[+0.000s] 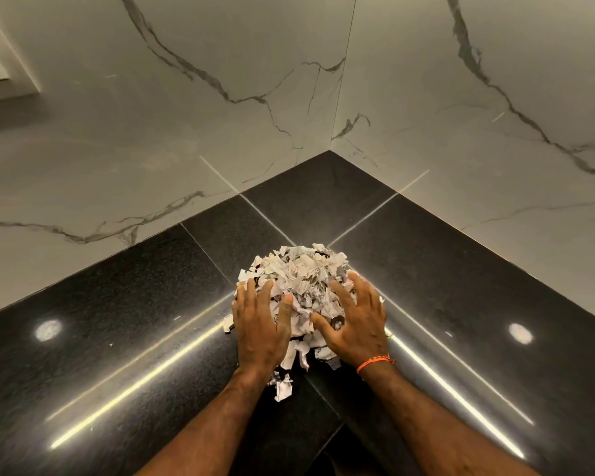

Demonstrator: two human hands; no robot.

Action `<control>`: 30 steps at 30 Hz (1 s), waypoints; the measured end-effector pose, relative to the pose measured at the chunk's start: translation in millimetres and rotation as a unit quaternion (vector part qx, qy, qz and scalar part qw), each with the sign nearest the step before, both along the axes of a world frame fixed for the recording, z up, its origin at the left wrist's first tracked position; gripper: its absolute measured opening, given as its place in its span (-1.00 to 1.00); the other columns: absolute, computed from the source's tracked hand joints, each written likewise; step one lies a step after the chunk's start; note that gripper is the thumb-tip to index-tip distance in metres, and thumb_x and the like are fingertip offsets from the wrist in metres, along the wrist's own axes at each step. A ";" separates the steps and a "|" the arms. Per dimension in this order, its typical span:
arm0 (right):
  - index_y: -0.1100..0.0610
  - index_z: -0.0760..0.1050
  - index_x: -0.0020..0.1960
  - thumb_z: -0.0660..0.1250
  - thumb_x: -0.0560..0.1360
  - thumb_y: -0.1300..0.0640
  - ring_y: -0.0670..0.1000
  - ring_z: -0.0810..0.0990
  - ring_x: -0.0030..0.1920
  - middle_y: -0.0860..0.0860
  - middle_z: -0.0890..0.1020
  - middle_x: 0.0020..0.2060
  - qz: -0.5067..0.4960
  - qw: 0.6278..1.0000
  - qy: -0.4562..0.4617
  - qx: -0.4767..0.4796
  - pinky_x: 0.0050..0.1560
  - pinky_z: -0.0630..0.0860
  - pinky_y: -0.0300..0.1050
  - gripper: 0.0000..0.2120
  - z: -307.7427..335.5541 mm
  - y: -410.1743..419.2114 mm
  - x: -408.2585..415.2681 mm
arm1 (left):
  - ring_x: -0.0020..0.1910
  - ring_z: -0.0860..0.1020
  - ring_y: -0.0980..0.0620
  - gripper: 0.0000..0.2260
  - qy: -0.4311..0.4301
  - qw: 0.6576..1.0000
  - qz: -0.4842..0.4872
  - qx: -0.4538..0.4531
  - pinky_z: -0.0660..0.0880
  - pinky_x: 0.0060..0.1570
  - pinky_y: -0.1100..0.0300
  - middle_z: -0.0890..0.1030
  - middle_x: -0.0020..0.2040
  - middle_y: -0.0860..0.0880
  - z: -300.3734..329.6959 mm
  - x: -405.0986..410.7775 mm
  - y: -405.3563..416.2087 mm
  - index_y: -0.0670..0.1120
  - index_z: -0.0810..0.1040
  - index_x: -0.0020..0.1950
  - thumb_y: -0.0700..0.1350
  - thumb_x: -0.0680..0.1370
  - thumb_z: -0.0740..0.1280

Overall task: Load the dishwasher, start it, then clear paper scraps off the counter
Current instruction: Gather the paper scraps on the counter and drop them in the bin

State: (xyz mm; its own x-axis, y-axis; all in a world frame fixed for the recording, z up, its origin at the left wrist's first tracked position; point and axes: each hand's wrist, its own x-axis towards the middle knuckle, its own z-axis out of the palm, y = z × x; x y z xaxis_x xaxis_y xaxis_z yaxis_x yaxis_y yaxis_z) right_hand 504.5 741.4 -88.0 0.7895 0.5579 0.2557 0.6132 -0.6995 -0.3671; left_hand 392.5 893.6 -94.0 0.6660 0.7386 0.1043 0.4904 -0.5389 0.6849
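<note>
While we lean over the corner of the black stone counter [124,304], a heap of torn paper scraps [304,283] sits between our two hands. Our left hand [260,324] lies palm down on the near left side of the heap, its fingers spread and almost straight, the thumb laid over the scraps toward the middle. Our right hand [356,321] lies the same way on the near right side, fingers fanned and resting on the paper, thumb pointing inward toward the left thumb. Neither hand pinches anything; both simply press on the pile from its two sides. An orange thread bracelet [375,362] circles our right wrist. A few loose scraps [282,386] trail out of the heap toward us, lying on the counter between our wrists, and another pale bit pokes out just left of the left hand. Beyond our fingertips the heap rises and then the counter runs back to where two white marble walls [186,132] meet. Bright streaks of light glint on the stone on either side of our forearms.
</note>
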 end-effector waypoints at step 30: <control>0.38 0.62 0.11 0.36 0.59 0.08 -0.01 0.70 -0.17 0.22 0.72 -0.05 -0.132 0.664 0.491 0.548 -0.24 0.59 -0.26 -0.66 61.9 70.7 7.3 | -0.29 0.63 0.00 -0.84 -0.356 0.761 0.209 -0.501 0.57 -0.32 0.14 0.70 -0.21 -0.02 59.5 76.0 -29.9 -0.03 0.70 -0.22 -0.01 0.53 0.48</control>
State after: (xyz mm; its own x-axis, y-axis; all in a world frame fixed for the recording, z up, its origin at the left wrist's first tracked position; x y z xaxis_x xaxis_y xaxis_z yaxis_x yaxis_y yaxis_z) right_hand 511.8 812.1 -26.1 0.9094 0.2700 -0.3163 -0.3888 0.2821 -0.8771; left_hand 468.5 863.7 -34.5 0.3897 0.8168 -0.4254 -0.2129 0.5293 0.8213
